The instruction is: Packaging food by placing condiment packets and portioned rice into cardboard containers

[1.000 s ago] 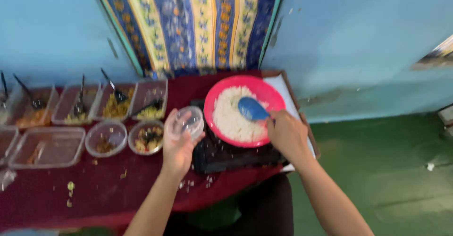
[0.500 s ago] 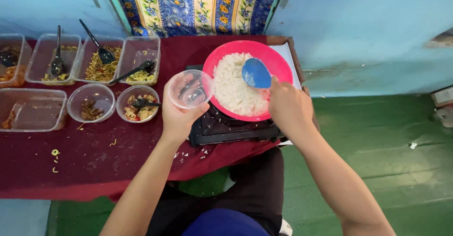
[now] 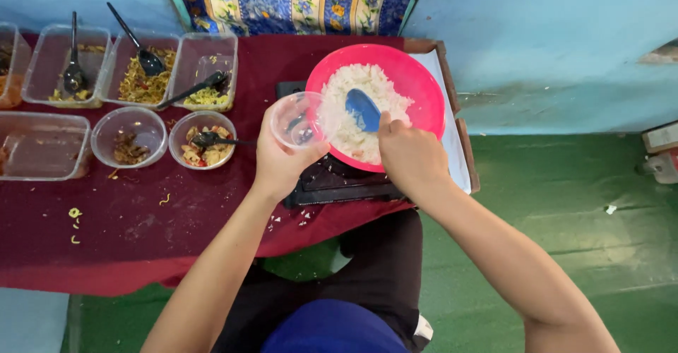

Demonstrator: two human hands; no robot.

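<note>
Since half a second ago, the right hand [image 3: 411, 157] has pushed the blue spoon [image 3: 363, 109] lower, so its bowl now lies in the rice [image 3: 360, 106] rather than above it, and the left hand [image 3: 281, 161] has brought the clear cup [image 3: 299, 121] closer, against the near-left rim of the pink bowl [image 3: 417, 85]. Left hand fingers are wrapped round the cup, which tilts toward the rice. Right hand is closed on the spoon's handle, which is hidden under the hand.

The pink bowl sits on a black stove [image 3: 339, 183] at the right end of the counter [image 3: 176, 219], which is covered in dark red cloth. White bits lie on the cloth just in front of the stove.

To the left stand two small round clear bowls [image 3: 131, 135], both with food, the right one with a black spoon. Behind them are rectangular clear tubs [image 3: 205, 70] of noodles and other food, each with a black spoon [image 3: 145, 56]. Another rectangular tub [image 3: 42, 145] sits at the far left. A few yellow scraps [image 3: 74, 213] lie on the cloth near the front edge.
</note>
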